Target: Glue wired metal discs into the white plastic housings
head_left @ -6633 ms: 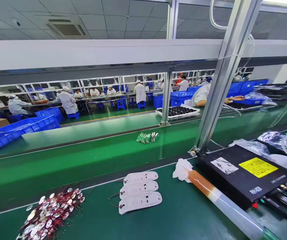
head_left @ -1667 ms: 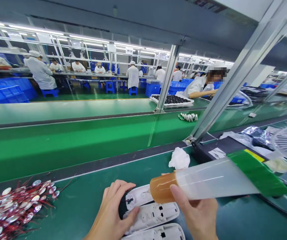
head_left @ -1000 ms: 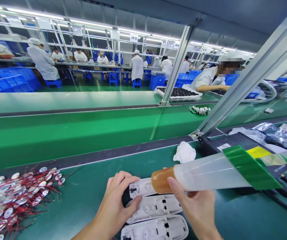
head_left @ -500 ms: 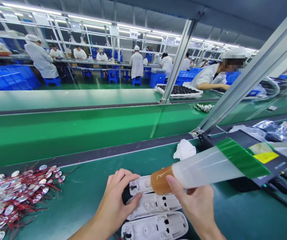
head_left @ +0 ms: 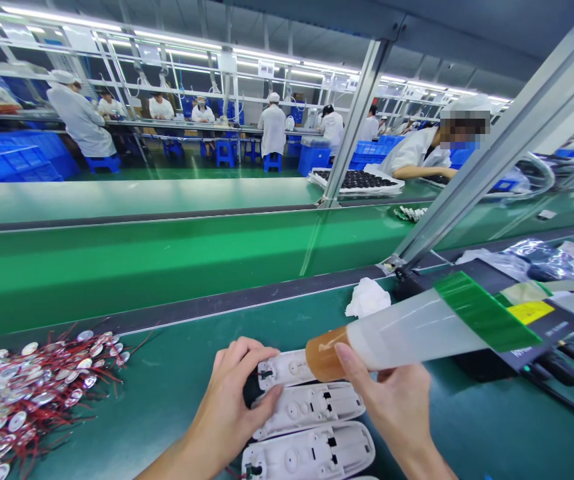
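My right hand (head_left: 399,407) is closed around a large glue syringe (head_left: 411,331), a translucent barrel with amber fluid at its lower end and green tape at the top. It tilts down to the left over the farthest white plastic housing (head_left: 283,368); its tip is hidden. My left hand (head_left: 239,393) grips that housing's left end between thumb and fingers. Nearer to me, side by side, lie a second white housing (head_left: 311,408) and a third one (head_left: 311,457), both with their hollow insides up.
A heap of silvery discs with red wires (head_left: 41,393) lies at left. Behind the syringe sit a black box (head_left: 491,360) with cables and a crumpled white tissue (head_left: 368,298). A metal post (head_left: 487,147) rises at right. Across the green conveyor (head_left: 167,260), a person (head_left: 417,153) leans over the work.
The syringe and my right hand have shifted slightly right along the farthest housing. My left hand has stayed in place on it.
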Available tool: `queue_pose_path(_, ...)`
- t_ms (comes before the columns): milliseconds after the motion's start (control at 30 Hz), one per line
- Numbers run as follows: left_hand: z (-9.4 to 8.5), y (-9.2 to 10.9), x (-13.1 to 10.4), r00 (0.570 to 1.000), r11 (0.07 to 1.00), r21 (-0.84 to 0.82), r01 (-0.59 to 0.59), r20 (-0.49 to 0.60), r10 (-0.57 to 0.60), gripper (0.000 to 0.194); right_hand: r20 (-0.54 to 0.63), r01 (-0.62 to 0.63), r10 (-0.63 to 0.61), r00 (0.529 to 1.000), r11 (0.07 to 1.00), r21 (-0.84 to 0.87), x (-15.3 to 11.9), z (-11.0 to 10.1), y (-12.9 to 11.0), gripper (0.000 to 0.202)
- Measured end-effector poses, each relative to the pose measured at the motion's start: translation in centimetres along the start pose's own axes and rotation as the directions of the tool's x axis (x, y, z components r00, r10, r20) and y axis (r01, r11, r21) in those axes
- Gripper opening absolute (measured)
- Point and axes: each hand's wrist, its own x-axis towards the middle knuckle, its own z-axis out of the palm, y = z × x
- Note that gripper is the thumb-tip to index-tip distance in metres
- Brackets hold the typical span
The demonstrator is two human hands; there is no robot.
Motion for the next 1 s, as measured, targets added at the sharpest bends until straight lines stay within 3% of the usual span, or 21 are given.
queue_pose_path(100, 0.01, -0.01, 0.04, 1.0, 1.0, 0.0, 0.001, -0.002, -0.001, 0.029, 0.008, 0.029, -0.03, 1.0, 0.999, 0.031, -0.08, 0.14, 0.18, 0.028)
queue_pose_path(233, -0.01, 0.04, 0.09, 1.0, 1.0, 0.003, 0.003, 0.002, -0.003, 0.03, -0.008, -0.093, 0.094, 0.996, 0.99, 0.108, -0.57, 0.44, -0.26, 0.028)
queue_pose_path(367, -0.01, 0.06, -0.06, 1.0, 1.0, 0.011, -0.004, 0.003, 0.004, 0.029, -0.011, -0.131, 0.133, 0.991, 0.984, 0.123, -0.69, 0.45, -0.6, 0.027)
queue_pose_path(1000, -0.04, 0.01, 0.04, 1.0, 1.0, 0.007, -0.013, -0.001, 0.013, 0.031, -0.014, -0.088, 0.088, 0.996, 0.996, 0.013, -0.53, -0.02, -0.54, 0.029)
